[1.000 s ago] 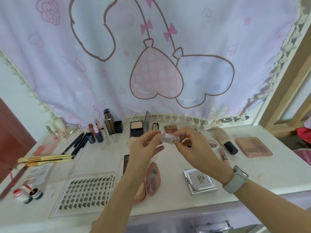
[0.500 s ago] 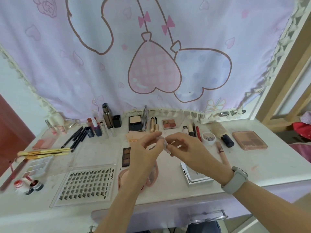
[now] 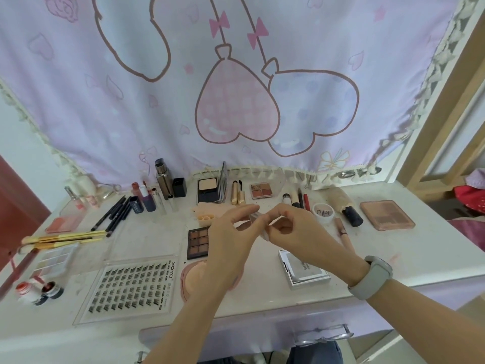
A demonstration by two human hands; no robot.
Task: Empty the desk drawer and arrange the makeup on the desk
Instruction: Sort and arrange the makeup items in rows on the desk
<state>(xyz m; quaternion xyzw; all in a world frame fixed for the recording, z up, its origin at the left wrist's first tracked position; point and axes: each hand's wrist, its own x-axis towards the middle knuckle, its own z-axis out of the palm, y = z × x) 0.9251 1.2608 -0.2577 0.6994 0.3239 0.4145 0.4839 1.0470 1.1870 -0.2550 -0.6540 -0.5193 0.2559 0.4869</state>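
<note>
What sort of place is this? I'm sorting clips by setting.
Most likely a dressing desk in a bedroom or dorm. Makeup covers the white desk: a false-lash tray, an eyeshadow palette and brushes. A pink cartoon curtain hangs behind it.

I see a lilac curtain (image 3: 262, 74) with heart balloons behind, a wooden frame (image 3: 446, 106) right, and a red door (image 3: 15, 206) left.
</note>
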